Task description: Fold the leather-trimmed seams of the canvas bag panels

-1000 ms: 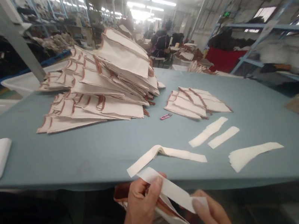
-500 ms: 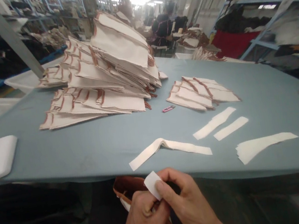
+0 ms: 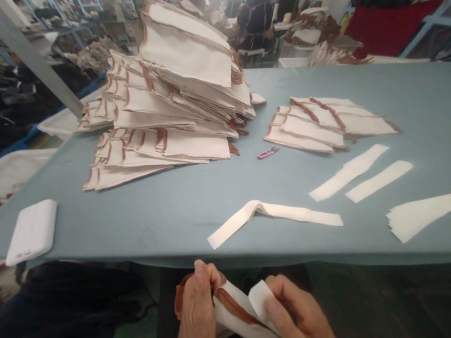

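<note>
My left hand (image 3: 197,316) grips a white fabric piece with brown edging (image 3: 244,329) below the near table edge. Its thumb points up, and part of the fabric lies hidden behind the fingers. Pinched between thumb and finger of my right hand (image 3: 298,317) is a small white strip (image 3: 260,299), whose lower part is covered by the thumb. The fabric piece slants from my left hand down toward the right one, passing behind or under it. On the table just beyond lies a folded cream strip (image 3: 234,226).
A tall stack of white brown-edged fabric pieces (image 3: 186,55) stands at the table's back left. A smaller pile (image 3: 308,127), pink thread snips (image 3: 266,153) and cream strips (image 3: 379,181) lie to the right. A white device (image 3: 32,231) sits at left. A person (image 3: 255,18) is farther back.
My hands have moved apart: the left has shifted left along the fabric, the right to the right with the white strip. More of the fabric shows between them. The view has turned slightly left and down.
</note>
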`<state>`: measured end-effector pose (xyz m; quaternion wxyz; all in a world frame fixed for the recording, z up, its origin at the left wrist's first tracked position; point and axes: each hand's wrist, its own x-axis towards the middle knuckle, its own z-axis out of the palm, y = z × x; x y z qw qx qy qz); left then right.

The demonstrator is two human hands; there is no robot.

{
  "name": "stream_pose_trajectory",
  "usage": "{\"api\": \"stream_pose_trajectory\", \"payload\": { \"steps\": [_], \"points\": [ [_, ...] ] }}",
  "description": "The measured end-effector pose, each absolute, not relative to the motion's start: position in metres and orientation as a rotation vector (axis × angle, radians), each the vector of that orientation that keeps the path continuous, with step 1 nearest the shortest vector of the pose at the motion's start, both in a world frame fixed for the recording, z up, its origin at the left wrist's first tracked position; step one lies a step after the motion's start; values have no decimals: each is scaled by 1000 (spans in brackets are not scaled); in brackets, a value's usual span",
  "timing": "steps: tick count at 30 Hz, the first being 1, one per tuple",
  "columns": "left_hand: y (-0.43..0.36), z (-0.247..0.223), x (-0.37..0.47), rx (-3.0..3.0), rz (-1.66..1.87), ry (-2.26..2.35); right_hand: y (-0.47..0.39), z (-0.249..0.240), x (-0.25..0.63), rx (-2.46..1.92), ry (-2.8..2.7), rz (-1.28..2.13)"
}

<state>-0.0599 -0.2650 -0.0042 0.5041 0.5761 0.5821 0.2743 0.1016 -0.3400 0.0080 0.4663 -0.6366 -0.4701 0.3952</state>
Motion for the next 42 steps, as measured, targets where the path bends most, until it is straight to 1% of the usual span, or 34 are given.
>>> {"api": "stream_pose_trajectory", "payload": {
  "steps": [5, 8, 12, 17, 22, 24, 26, 32, 34, 37, 42],
  "points": [
    [-272, -21, -71, 1462, 646, 1257, -354, -23, 81, -1422, -1302, 860],
    [-279, -29, -84, 1503, 599, 1175, -368, -48, 63, -1515, -1201, 853],
    [-290, -28, -107, 1564, 470, 1114, -386, -68, 52, -1705, -1030, 940],
    [-299, -18, -134, 1530, 233, 1105, -386, -72, 53, -1672, -1037, 1163],
    [-306, -27, -143, 1378, 266, 1278, -384, -76, 50, -1637, -978, 1247],
    [-306, -29, -139, 1328, 326, 1308, -380, -70, 53, -1617, -969, 1266],
    [-303, -26, -130, 1292, 381, 1272, -371, -54, 63, -1609, -963, 1268],
    [-274, -3, -90, 1293, 576, 1125, -338, 33, 99, -1654, -1087, 1283],
    [-263, 7, -79, 1275, 637, 1085, -331, 52, 100, -1691, -1172, 1271],
    [-252, 20, -70, 1195, 656, 1015, -324, 58, 95, -1746, -1264, 1164],
    [-248, 30, -70, 1146, 615, 938, -318, 44, 88, -1748, -1313, 1050]
  ]
}}
